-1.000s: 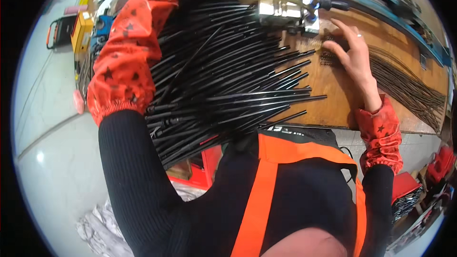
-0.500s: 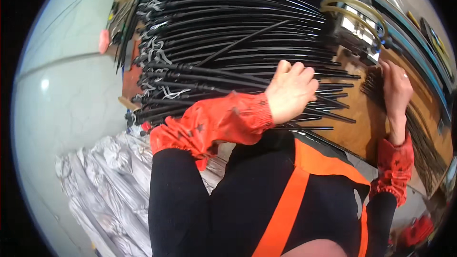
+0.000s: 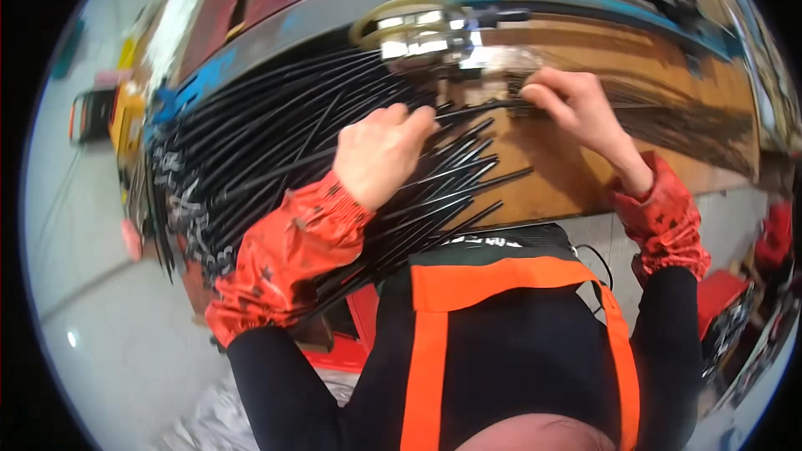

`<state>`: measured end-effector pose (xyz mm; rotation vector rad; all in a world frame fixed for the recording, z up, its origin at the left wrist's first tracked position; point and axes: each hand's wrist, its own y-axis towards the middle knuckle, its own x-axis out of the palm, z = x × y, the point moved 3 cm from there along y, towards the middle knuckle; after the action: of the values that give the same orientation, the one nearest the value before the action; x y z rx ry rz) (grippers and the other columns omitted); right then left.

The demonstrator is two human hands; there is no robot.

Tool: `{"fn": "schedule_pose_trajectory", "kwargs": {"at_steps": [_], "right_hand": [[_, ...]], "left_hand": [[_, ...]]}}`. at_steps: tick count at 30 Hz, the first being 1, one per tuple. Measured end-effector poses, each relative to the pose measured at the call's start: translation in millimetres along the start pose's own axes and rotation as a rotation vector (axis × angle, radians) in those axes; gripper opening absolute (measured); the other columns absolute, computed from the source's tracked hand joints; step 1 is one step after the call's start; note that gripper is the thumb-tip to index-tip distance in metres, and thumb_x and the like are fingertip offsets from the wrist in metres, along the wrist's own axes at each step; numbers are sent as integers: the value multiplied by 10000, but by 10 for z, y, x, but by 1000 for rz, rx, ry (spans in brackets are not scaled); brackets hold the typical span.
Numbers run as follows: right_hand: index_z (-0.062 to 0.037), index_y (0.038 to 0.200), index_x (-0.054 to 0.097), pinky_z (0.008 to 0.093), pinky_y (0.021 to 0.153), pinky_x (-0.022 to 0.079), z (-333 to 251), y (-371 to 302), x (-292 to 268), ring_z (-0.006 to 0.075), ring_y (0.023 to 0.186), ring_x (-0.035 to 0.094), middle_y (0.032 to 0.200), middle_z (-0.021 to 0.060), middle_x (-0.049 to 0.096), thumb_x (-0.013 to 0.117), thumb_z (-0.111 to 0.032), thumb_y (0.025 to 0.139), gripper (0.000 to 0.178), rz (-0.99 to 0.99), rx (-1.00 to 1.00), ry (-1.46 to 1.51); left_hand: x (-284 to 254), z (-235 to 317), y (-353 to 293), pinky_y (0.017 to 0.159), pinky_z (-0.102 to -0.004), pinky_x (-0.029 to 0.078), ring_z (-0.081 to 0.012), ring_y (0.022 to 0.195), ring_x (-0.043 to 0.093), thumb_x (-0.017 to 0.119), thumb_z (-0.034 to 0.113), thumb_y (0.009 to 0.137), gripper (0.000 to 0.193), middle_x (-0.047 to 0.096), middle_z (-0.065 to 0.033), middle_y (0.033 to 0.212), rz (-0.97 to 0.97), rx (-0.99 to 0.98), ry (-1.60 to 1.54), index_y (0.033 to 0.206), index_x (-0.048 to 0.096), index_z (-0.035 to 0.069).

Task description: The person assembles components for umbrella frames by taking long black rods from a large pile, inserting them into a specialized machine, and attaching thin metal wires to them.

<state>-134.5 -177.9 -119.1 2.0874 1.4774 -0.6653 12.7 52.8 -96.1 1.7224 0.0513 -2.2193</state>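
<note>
A pile of long black rods (image 3: 276, 138) lies on the wooden bench, with pale fastenings at the far-left ends. My left hand (image 3: 383, 154) is closed around one black rod, whose tip sticks out to the right past the fingers. Facing that tip, my right hand (image 3: 576, 104) has its thumb and fingers pinched together; what is between them is too small to make out. Thin dark rods (image 3: 668, 121) lie in a bundle beside and beyond my right hand, their ends close to its fingertips. Red patterned sleeve covers are on both forearms.
Just beyond my hands stands a metal clamp-like device (image 3: 415, 40) with a looped yellowish tube. A blue rail (image 3: 568, 0) runs along the bench's back. The bench's wooden top (image 3: 543, 175) shows in front of my right hand. A red crate-like object (image 3: 355, 334) stands below its near edge.
The view has swung to the right. My right hand has come away from beside the device, and the two hands are now closer in line, with a rod tip between them.
</note>
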Motion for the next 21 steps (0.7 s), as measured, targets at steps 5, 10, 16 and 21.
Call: {"fn": "schedule_pose_trajectory", "kwargs": {"at_steps": [5, 10, 16, 21], "right_hand": [[-22, 1007, 746, 315, 694, 529, 163, -245, 129, 210, 764, 688, 816, 118, 725, 723, -204, 903, 211, 93, 28, 258], [-86, 897, 748, 367, 625, 514, 224, -391, 105, 226, 708, 635, 772, 49, 685, 775, -232, 823, 166, 310, -273, 10], [-84, 921, 661, 341, 455, 441, -20, -554, -18, 197, 636, 540, 673, 1, 505, 748, -256, 824, 217, 304, -674, -335], [-46, 938, 674, 373, 498, 457, 29, -584, -68, 239, 634, 576, 691, 52, 560, 762, -189, 833, 198, 362, -621, 29]], "left_hand": [[22, 141, 163, 555, -439, 482, -342, 664, 614, 675, 187, 926, 137, 571, -109, 746, -40, 12, -95, 1039, 658, 111], [-41, 264, 259, 578, -461, 477, -384, 684, 612, 655, 140, 937, 134, 591, -153, 773, -122, 84, -136, 1058, 652, 83], [-160, 298, 357, 603, -440, 466, -441, 695, 611, 550, 152, 1004, 152, 572, -241, 708, -640, -85, -436, 982, 632, 26], [-37, 128, 437, 484, -281, 334, -107, 506, 397, 482, 311, 1069, 309, 447, 12, 608, -1062, -416, -978, 985, 607, 42]]}}
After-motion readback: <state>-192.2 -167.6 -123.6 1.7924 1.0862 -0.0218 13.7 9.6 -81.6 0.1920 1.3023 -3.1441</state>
